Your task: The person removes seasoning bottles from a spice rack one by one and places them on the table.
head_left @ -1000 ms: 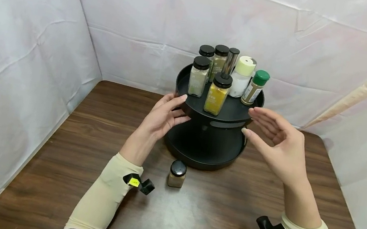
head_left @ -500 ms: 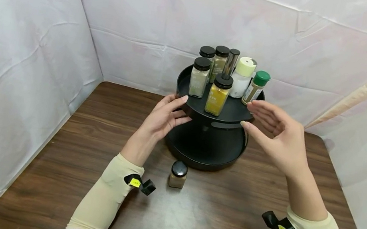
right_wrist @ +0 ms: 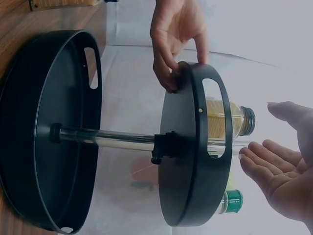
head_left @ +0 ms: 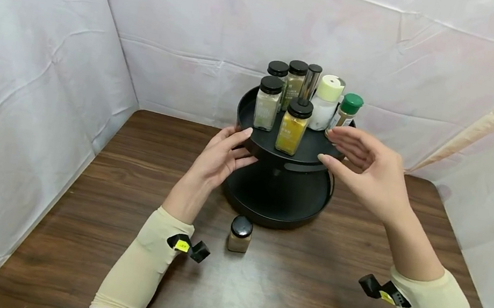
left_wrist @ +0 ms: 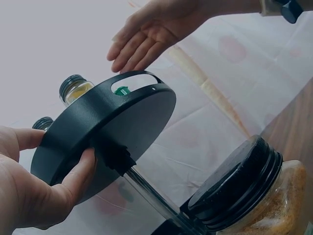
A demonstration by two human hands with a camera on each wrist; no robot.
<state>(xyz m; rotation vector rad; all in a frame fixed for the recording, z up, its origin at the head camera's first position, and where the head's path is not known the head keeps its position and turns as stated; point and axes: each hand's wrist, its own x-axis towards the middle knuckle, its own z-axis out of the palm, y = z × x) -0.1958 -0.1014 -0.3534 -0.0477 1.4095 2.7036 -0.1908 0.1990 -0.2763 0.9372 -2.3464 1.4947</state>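
A black two-tier turntable rack stands on the wooden table, its upper tray (head_left: 267,151) loaded with several spice jars. My left hand (head_left: 218,160) grips that tray's left rim, thumb at the rim and fingers beneath. Over the tray's right front side hovers my right hand (head_left: 377,181), thumb and fingers spread apart, holding nothing. Closest to it is a green-capped spice jar (head_left: 351,105), partly hidden by the fingers in the head view. A jar of yellow powder (head_left: 292,131) stands at the tray's front. The right wrist view shows the right hand (right_wrist: 283,171) apart from the tray.
The lower tray (head_left: 271,221) has a raised rim. A small black-lidded jar with brown contents (head_left: 239,240) stands on the table in front of it. Behind the yellow jar are a white bottle (head_left: 322,113) and a pale green jar (head_left: 265,111). White curtains (head_left: 192,14) enclose the table.
My right hand has moved slightly left and up, in over the upper tray's right side. The left hand keeps its grip, and the jars have not moved.
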